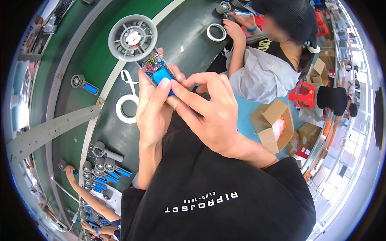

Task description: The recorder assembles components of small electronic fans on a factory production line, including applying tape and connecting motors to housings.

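Note:
A grey handheld fan [116,50] with a round ring head is held up in front of me. Its handle lies uncovered, showing a small circuit board [154,61], thin red wires and a blue battery [161,74]. My left hand [150,110] is wrapped round the handle from beneath, its thumb pressed on the battery. Fingertips of my right hand [213,110] pinch the lower end of the handle beside that thumb. Whatever lies under these fingertips is hidden.
A white tape roll [128,109] lies on the green bench left of my hands; another tape roll [216,32] lies farther off. Several fans [108,165] cluster at lower left. One fan [84,84] sits on the belt. A co-worker [257,76] sits at right, near an open carton [273,126].

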A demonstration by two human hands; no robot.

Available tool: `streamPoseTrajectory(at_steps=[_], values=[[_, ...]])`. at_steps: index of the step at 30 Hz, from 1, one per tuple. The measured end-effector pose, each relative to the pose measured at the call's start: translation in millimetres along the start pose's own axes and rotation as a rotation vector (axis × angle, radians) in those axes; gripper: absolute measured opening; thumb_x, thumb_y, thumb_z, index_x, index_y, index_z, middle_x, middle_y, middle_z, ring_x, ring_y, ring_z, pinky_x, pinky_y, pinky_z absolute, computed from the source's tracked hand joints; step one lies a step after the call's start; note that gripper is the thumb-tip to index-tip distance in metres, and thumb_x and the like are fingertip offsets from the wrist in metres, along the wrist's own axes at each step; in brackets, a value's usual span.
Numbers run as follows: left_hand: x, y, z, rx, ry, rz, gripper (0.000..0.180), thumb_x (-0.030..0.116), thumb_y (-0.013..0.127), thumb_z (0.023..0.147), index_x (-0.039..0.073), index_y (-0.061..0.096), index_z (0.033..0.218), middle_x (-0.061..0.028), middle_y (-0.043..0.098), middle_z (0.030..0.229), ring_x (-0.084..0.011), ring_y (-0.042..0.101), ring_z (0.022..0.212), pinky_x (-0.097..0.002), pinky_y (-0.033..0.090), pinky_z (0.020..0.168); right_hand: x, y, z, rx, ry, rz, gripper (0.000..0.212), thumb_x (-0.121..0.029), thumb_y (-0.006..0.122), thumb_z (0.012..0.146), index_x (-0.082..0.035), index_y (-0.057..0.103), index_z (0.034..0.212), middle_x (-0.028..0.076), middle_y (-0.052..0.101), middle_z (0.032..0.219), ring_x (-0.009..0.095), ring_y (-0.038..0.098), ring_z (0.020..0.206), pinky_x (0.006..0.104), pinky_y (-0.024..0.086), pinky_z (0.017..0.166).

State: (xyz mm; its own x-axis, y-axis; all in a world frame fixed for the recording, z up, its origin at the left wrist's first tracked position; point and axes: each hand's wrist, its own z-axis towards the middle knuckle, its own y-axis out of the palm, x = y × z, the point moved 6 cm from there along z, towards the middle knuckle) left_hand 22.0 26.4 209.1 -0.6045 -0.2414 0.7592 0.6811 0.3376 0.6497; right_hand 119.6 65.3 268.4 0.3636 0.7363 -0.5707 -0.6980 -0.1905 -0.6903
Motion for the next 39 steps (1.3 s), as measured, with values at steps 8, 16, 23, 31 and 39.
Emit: streamPoseTrajectory(at_steps=[8, 16, 23, 31, 39], values=[[6.9, 3.7, 2.6, -0.070, 0.081, -0.089, 0.060, 0.018, 0.048, 0.090, -0.002, 0.020, 0.139, -0.0189, 0.055, 0.103, -0.0285, 0.058, 0.096, -0.0404, 0.045, 0.089, 19.0, -4.4, -7.0, -0.004, 0.285, 0.498, 0.026, 0.002, 0.068, 0.077, -0.003, 0.058, 0.100, 0.006, 0.052, 0.096, 0.013, 0.055, 0.083, 0.0252, 0.047, 0.071], [1.7, -2.9, 10.1, -0.034, 0.049, -0.180, 0.054, 0.016, 0.045, 0.092, -0.003, 0.023, 0.137, -0.0229, 0.055, 0.110, -0.0406, 0.055, 0.109, -0.0459, 0.044, 0.096, 47.9, 6.1, -16.3, -0.170, 0.665, 0.833, 0.019, -0.019, 0.052, 0.096, -0.002, 0.055, 0.089, 0.001, 0.055, 0.072, 0.006, 0.054, 0.066, 0.0198, 0.044, 0.057], [1.1, 3.3, 12.3, 0.011, 0.017, -0.179, 0.053, 0.016, 0.045, 0.092, -0.004, 0.024, 0.136, -0.0272, 0.052, 0.116, -0.0454, 0.050, 0.115, -0.0468, 0.041, 0.099, 38.2, 28.5, -24.1, -0.517, 0.840, 0.928, 0.043, -0.037, 0.050, 0.095, 0.001, 0.061, 0.079, 0.005, 0.060, 0.067, 0.008, 0.057, 0.059, 0.0212, 0.047, 0.054], [2.6, 9.6, 12.3, -0.020, 0.028, -0.088, 0.052, 0.017, 0.044, 0.093, -0.003, 0.024, 0.136, -0.0301, 0.051, 0.116, -0.0458, 0.053, 0.111, -0.0482, 0.044, 0.096, 37.5, 31.1, -22.4, -0.580, 0.815, 0.913, 0.029, -0.026, 0.058, 0.092, 0.001, 0.062, 0.082, 0.002, 0.058, 0.065, 0.008, 0.056, 0.058, 0.0205, 0.047, 0.055], [9.4, 15.2, 10.1, -0.045, 0.061, 0.059, 0.058, 0.017, 0.042, 0.091, -0.006, 0.018, 0.138, -0.0277, 0.053, 0.108, -0.0438, 0.059, 0.100, -0.0476, 0.048, 0.090, 38.8, 35.2, -30.7, -0.481, 0.774, 0.985, 0.026, -0.022, 0.056, 0.093, 0.003, 0.061, 0.095, 0.002, 0.057, 0.072, 0.007, 0.056, 0.062, 0.0222, 0.049, 0.058]])
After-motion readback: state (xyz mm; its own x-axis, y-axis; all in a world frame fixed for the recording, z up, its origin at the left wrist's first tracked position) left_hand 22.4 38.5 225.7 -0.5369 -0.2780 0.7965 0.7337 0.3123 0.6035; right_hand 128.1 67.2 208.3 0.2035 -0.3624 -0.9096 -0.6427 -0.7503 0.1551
